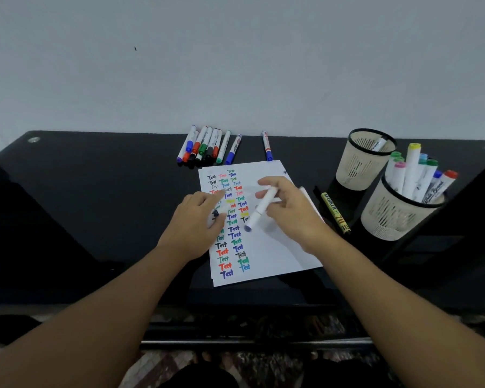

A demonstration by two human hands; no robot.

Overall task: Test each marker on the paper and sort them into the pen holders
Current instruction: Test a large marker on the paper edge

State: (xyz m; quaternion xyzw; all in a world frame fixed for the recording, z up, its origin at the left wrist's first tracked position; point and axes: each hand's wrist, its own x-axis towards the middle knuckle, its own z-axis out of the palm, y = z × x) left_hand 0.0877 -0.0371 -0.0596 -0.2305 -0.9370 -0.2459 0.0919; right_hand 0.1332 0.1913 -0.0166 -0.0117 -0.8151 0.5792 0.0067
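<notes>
My right hand [289, 211] grips a white marker [261, 210] whose purple tip hangs just above the white paper [277, 247]. The paper lies mid-table and is covered with columns of coloured "Test" words. My left hand [196, 222] rests on the paper's left edge and pinches a small dark cap [215, 213]. A row of several capped markers [205, 145] lies at the back of the table. One blue-capped marker [266, 146] lies apart to their right. The near pen holder [395, 217] is full of markers; the far pen holder [361, 161] contains one.
A yellow marker [335, 212] lies on the black glass table [95, 205] between the paper and the near holder. A plain wall rises right behind the table. The table's front edge runs below my forearms, with a patterned floor beneath.
</notes>
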